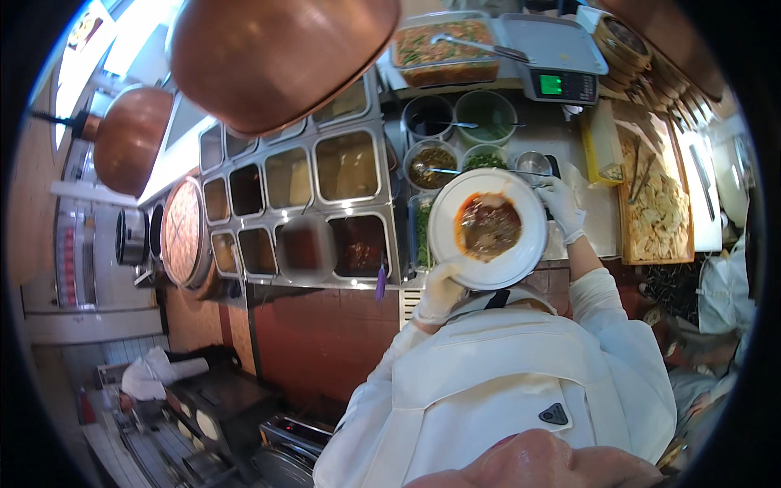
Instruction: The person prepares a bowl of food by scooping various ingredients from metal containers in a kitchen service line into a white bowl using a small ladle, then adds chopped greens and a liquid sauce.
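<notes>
A wide-rimmed white bowl (442, 235) is held in front of my chest, with reddish-brown sauce or broth (491, 226) pooled in its middle. My left hand (440, 294), in a pale glove, grips the lower left rim. At the upper right rim is my right hand (560, 204), also gloved, its fingers curled at the edge. A thin spoon handle (529, 173) passes close to those fingers; whether they touch it I cannot tell. Just beyond the bowl stand tubs of chopped green herbs (485, 160) and a brown chopped condiment (432, 166).
Steel wells (346, 163) of liquids and sauces fill the counter at left, below copper lamps (284, 61). Behind the tubs are a digital scale (552, 43) and a food container (442, 43). A wooden tray of dumpling-like pieces (659, 213) lies right. People are nearby.
</notes>
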Available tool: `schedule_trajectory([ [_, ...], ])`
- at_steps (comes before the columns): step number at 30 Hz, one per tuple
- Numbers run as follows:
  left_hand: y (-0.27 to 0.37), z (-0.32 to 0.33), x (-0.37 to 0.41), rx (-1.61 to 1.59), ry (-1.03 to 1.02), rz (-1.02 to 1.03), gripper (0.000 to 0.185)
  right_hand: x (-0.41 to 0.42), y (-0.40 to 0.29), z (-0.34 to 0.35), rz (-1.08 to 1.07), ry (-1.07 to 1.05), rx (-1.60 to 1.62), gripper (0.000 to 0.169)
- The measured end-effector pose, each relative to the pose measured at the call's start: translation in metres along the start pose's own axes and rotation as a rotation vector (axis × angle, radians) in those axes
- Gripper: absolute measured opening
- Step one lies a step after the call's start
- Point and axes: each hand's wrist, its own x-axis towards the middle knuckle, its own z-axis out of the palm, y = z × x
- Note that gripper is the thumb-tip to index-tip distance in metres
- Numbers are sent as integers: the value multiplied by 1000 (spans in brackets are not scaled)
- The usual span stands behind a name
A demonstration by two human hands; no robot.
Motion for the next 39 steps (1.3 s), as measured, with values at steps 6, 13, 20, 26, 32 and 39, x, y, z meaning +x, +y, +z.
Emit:
schedule_trajectory([
  [6,-21,-31,-42,-21,56,-105,35,-1,6,18,60,171,240,26],
  [13,-44,-40,-66,-819,214,-386,59,-4,-2,2,-252,477,-610,34],
  [20,-26,-31,-62,-723,251,-365,64,18,10,-13,-318,192,-598,20],
  [26,-22,-28,-57,-670,286,-302,63,17,-17,27,-39,-117,440,17],
  [32,-22,-28,-51,-681,279,-286,59,4,-33,31,-786,135,-341,15],
  [39,-21,-30,-44,-737,208,-301,58,-23,-12,22,-702,-38,-419,18],
])
